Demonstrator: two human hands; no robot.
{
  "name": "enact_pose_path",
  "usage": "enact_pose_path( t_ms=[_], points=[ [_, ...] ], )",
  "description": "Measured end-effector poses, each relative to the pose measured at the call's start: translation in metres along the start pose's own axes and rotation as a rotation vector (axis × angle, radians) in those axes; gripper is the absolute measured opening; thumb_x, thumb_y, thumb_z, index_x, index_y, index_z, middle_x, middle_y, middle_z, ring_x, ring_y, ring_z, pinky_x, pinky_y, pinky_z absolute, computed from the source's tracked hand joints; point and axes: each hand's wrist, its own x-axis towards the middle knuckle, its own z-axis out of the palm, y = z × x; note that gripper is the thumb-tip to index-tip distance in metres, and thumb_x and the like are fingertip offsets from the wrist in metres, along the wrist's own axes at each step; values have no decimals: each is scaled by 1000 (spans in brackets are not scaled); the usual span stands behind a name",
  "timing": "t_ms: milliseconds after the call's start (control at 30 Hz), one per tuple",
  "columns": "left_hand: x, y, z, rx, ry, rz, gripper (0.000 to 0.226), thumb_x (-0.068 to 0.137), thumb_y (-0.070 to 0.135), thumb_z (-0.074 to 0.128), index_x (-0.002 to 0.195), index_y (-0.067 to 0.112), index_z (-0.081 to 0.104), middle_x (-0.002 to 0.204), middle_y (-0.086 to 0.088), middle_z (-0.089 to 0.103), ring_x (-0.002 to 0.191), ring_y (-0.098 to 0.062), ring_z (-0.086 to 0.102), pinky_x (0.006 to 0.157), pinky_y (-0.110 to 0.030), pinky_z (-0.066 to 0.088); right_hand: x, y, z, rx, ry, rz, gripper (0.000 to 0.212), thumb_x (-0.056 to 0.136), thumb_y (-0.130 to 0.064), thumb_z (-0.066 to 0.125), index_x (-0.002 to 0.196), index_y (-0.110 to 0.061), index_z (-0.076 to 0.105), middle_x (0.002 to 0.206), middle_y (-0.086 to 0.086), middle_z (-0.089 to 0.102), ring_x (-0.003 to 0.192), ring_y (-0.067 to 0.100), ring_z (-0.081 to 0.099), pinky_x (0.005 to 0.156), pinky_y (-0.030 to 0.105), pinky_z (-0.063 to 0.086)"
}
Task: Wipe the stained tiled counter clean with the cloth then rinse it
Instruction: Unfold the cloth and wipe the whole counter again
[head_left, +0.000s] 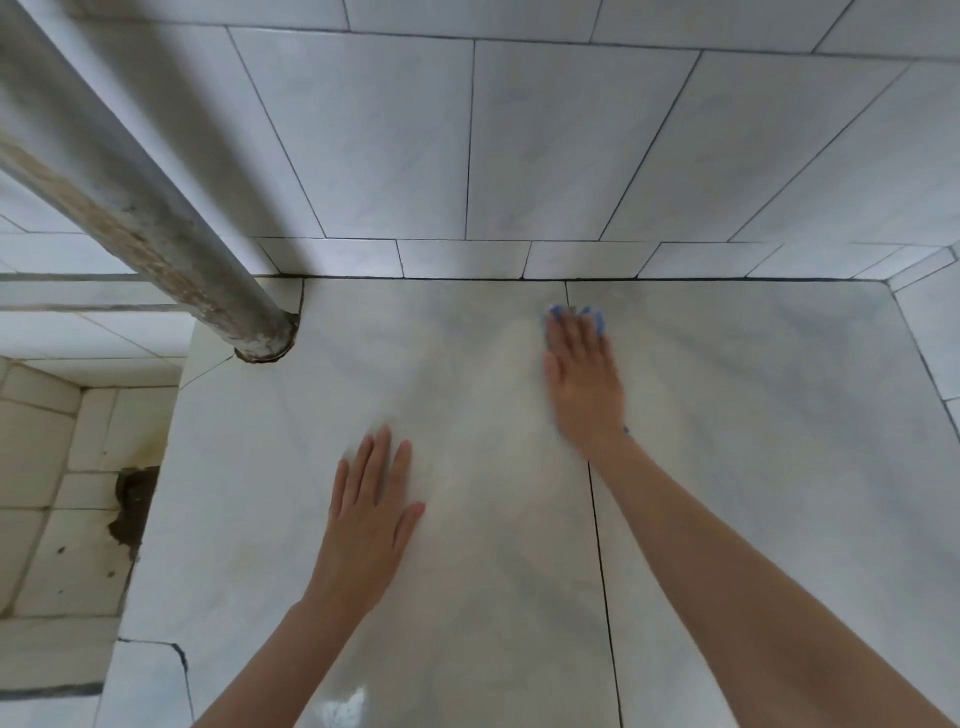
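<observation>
near the back wall the right hand (584, 382) presses flat on a blue cloth (597, 318) (mostly hidden), left hand (371, 512) spread on the counter (753, 415).

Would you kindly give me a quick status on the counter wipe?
Left hand flat on counter, empty. Right hand pressing blue cloth down near the back wall. Pipe at far left corner, apart from both hands.

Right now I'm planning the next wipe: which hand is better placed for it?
Right: the right hand presses the blue cloth on the counter; the left hand lies flat, holding nothing.
</observation>
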Motion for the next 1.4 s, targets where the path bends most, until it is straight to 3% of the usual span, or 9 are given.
enact_pose_path(
  t_ms=[133,267,367,533,600,733,1033,1167,1400],
  points=[
    [0,0,-2,-32,-5,-3,59,97,45,20,146,12,24,153,-12,17,142,-24,12,113,-41,9,-21,43,-7,44,76,345,54,99,-33,11,150,-16,14,158,3,13,146,21,4,119,36,0],
    [6,-3,-5,-67,16,-17,58,95,42,26,145,13,25,153,-10,20,142,-22,12,114,-37,8,-26,29,-1,27,95,440,53,101,-30,13,151,-13,6,159,5,5,146,23,0,117,38,0],
    [17,-10,-8,-78,17,-76,60,94,44,25,146,14,23,153,-9,20,142,-20,10,114,-33,3,-12,-15,11,-14,36,238,64,92,-31,-3,149,-4,8,157,14,10,145,30,5,117,40,3],
    [30,-25,-12,-47,45,-151,61,93,44,24,144,10,27,151,-12,24,141,-24,11,114,-32,1,9,-124,29,36,-136,-307,55,101,-32,8,143,-12,37,149,4,38,139,24,31,112,39,24],
    [32,-32,-13,-44,73,-199,64,93,49,21,144,10,27,151,-14,24,141,-25,11,114,-34,4,21,-156,27,26,-184,-419,60,100,-34,1,142,-15,40,148,1,40,139,21,33,112,35,20],
    [32,-43,-13,-49,98,-237,67,91,52,23,145,13,23,152,-13,22,142,-24,12,114,-39,13,39,-191,34,-15,-221,-568,61,93,-37,-3,149,-20,14,157,-1,16,146,18,8,118,33,-2],
    [40,-37,-16,-60,107,-237,69,94,52,16,142,5,30,149,-17,28,138,-28,19,112,-35,10,69,-157,24,52,-123,-330,53,100,-31,17,150,-19,8,158,-5,10,146,14,6,118,35,2],
    [40,-30,-13,-60,100,-207,64,93,47,23,142,6,29,149,-15,27,138,-28,20,112,-35,10,61,-122,20,57,-77,-277,60,93,-35,7,149,-17,21,155,-3,24,144,16,18,118,37,10],
    [48,-10,-6,-75,78,-141,62,92,44,23,145,10,25,152,-13,21,141,-23,12,114,-38,10,47,-11,2,1,-16,-79,63,91,-40,0,151,-22,9,158,-5,10,146,13,1,118,31,-2]
  ],
)
